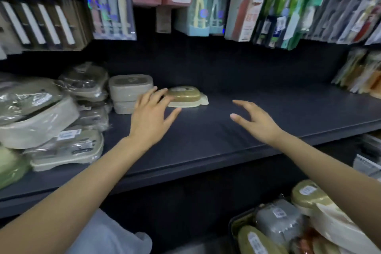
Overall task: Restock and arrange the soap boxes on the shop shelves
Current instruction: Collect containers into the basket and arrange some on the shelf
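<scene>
While both our hands hang over the dark shelf (206, 144) with nothing in them, the likeliest slip is a clumsy nudge: the olive-lidded soap box (186, 97) sits alone near the back, and our left hand (153, 113) reaches so close that its fingertips overlap the box's left end — whether they touch it we cannot tell. A push from there could skid it into the stack of pale soap boxes (129, 93) just to its left, or knock that stack askew. The film-wrapped boxes (51, 113) piled at the far left look slippery and lean unevenly, so a brushing forearm might tip them.

Our left hand is spread wide, fingers straight, gripping nothing. Our right hand (255, 121) is likewise splayed and holds nothing, hovering above bare shelf, well apart from the box. More soap boxes wait in the basket (234, 227) at lower right — still to be shelved, we judge.
</scene>
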